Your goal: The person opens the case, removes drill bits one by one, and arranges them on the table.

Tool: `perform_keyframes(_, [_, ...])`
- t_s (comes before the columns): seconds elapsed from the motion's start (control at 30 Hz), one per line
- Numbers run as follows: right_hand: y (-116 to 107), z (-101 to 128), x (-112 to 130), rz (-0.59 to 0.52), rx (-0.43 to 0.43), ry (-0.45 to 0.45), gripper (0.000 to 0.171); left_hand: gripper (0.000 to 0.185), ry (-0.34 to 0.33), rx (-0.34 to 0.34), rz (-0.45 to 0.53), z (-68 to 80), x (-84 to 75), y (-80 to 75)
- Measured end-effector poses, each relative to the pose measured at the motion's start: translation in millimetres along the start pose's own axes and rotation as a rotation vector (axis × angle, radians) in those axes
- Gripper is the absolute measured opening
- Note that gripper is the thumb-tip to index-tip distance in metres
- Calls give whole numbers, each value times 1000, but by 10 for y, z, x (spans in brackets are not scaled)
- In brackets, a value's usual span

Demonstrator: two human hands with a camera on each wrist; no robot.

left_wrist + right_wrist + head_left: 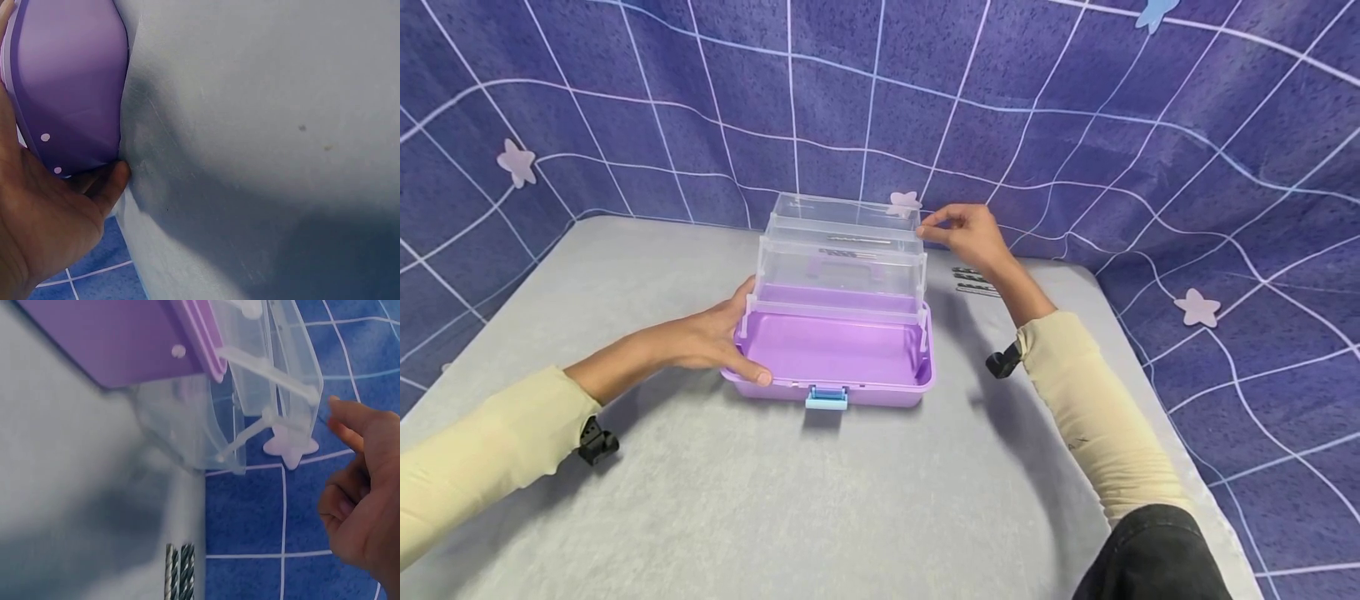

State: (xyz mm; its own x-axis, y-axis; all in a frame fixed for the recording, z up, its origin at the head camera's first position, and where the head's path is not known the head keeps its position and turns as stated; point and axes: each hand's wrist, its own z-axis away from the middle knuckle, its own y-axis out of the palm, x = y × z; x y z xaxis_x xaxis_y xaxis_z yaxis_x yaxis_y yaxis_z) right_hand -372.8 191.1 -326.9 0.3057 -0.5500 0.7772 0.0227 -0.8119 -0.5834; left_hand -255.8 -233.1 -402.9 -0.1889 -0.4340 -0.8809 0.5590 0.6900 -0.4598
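Behind the gray table (pixel 842 500) hangs a blue-purple gridded cloth (pixel 835 108). At the table's far middle stands an open purple box (pixel 880 397), its raised clear trays (pixel 842 287) bearing thin drill bits (pixel 859 240). The left hand (pixel 707 336) grips the box's left side. The right hand (pixel 968 237), thumb and forefinger nearly meeting, is beside the upper tray's right end; whether it pinches anything, I cannot tell.

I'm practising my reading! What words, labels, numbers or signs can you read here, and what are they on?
None that I can read.
Right sleeve: a small dark mark, too small and blurred to tell whether it is letters.
Purple box: no writing I can see.
Drill bits: no writing I can make out.
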Motion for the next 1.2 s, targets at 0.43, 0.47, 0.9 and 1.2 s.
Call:
perform_keyframes(0.43, [174, -80, 198, 264, 137, -17, 26, 156, -3, -7, -45, 11, -1, 10])
perform_keyframes(0.47, [186, -88, 210, 282, 144, -20, 26, 156, -5, -8, -49, 12, -4, 10])
perform_keyframes(0.9, [308, -160, 295, 393, 209, -31, 27, 157, 0, 4, -10, -2, -26, 18])
perform_keyframes(1.2, [312, -143, 274, 376, 215, -52, 23, 157, -19, 7, 19, 6, -27, 13])
